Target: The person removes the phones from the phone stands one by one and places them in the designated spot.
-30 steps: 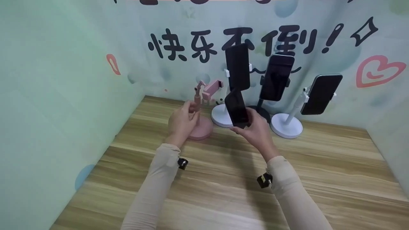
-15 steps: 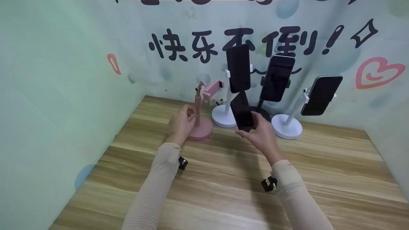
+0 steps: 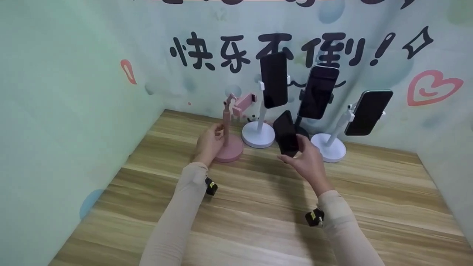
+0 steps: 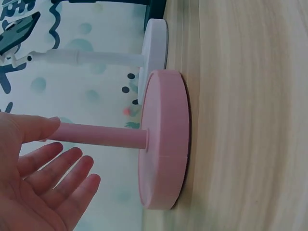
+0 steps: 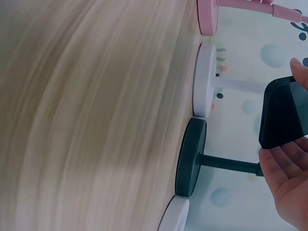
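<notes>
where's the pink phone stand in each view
Head: pink stand near the centre, leftmost of four.
Left wrist: pink stand near the centre, shown sideways.
Right wrist: pink stand at the top edge, right half, cut off.
Shared landmark: the round white base next to it.

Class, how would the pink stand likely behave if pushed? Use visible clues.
The pink stand would probably slide before tipping if pushed low, given its broad round base. Its straight post looks stiff. The jointed clamp on top might swivel.
</notes>
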### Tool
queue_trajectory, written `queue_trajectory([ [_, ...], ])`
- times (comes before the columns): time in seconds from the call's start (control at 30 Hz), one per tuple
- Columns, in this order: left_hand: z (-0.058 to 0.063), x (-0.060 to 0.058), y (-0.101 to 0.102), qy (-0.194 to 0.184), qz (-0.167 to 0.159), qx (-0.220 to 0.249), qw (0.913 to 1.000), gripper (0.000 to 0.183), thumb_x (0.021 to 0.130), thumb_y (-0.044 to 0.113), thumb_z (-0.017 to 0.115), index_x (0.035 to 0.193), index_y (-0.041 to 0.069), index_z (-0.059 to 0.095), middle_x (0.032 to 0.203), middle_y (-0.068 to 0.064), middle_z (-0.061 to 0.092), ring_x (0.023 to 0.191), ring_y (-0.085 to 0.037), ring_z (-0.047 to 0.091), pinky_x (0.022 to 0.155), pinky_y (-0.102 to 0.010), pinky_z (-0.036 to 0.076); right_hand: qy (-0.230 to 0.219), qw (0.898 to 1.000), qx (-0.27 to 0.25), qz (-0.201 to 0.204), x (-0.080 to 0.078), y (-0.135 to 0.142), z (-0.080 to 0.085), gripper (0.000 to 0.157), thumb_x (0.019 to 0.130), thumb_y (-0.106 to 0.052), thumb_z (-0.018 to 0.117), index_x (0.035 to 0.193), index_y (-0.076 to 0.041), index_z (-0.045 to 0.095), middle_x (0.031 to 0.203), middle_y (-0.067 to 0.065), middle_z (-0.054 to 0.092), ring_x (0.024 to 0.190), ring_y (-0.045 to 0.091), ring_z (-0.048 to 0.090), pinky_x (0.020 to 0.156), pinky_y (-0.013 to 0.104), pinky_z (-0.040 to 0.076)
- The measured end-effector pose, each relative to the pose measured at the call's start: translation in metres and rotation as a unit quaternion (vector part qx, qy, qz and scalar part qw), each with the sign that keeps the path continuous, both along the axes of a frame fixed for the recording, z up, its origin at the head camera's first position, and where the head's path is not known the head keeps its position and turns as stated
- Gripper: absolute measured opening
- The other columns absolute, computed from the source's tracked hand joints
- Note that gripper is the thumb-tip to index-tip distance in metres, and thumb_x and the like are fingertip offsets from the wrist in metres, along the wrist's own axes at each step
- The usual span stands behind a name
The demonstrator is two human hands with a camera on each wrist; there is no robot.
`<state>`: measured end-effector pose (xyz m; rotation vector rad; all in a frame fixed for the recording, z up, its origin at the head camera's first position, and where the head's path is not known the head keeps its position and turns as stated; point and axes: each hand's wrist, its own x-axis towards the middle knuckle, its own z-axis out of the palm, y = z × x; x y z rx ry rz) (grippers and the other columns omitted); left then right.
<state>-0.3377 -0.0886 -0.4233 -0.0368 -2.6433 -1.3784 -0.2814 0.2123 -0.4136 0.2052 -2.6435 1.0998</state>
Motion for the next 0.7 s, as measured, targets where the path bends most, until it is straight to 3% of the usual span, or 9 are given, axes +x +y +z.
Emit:
queue_trajectory([
  [0.4,-0.007,-0.016,0.009,0.021,-0.009,0.057,0.9981,0.037,0.095,0.008,0.065,0.130,0.000,0.060,0.134,-0.018,0.064,0.124,-0.031,0.063,0.105,-0.037,0.052,0.007,1.000,0.017,-0.018,0.001,0.024,-0.004,0.087,0.073,-0.034,0.089,0.141,0.004,0.047,0.136,0.025,0.060,0.125,0.038,0.059,0.107,0.050,0.047],
  [0.7,-0.009,-0.025,0.012,0.020,0.018,0.022,0.9994,0.027,0.095,0.012,0.066,0.122,0.005,0.066,0.119,-0.014,0.072,0.115,-0.027,0.067,0.101,-0.039,0.053,0.011,0.999,0.030,-0.032,0.007,0.043,-0.015,0.077,0.074,-0.026,0.088,0.136,0.003,0.052,0.126,0.024,0.065,0.116,0.037,0.063,0.100,0.051,0.049],
])
